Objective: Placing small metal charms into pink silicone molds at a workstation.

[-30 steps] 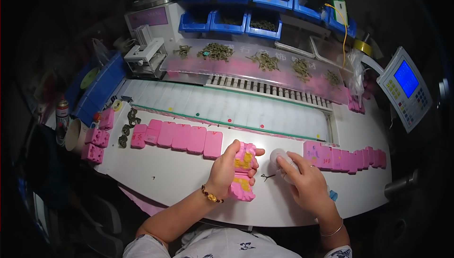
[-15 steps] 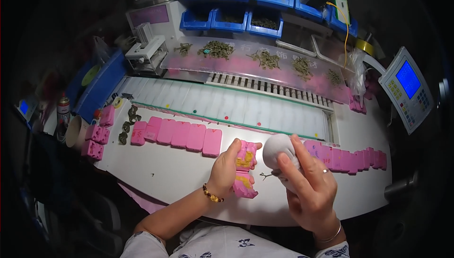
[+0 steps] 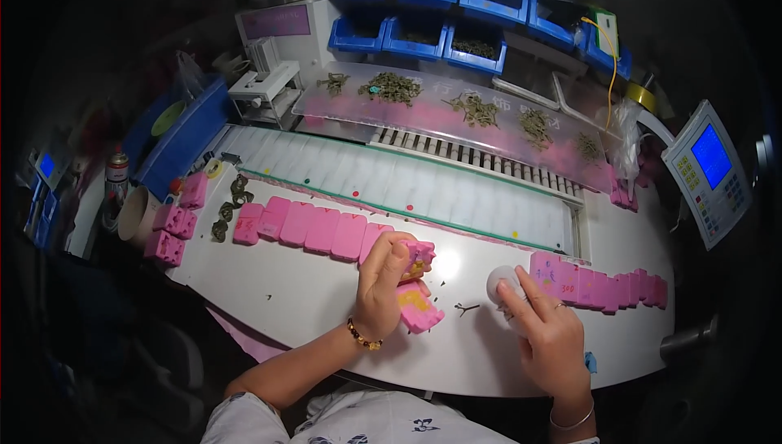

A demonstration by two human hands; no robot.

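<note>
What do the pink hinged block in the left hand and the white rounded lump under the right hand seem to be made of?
The pink hinged block looks like soft matte rubber or silicone: rounded edges, no shine, a yellow inside showing where it opens. The white rounded lump looks smooth and faintly glossy, perhaps plastic or putty; the right hand hides much of it. The left hand grips the block.

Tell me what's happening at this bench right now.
A person sits at a white worktable. The left hand holds an opened pink mould block with yellow inside. The right hand rests on a round white object. Rows of closed pink blocks lie on both sides, and a small dark piece lies between the hands.
</note>
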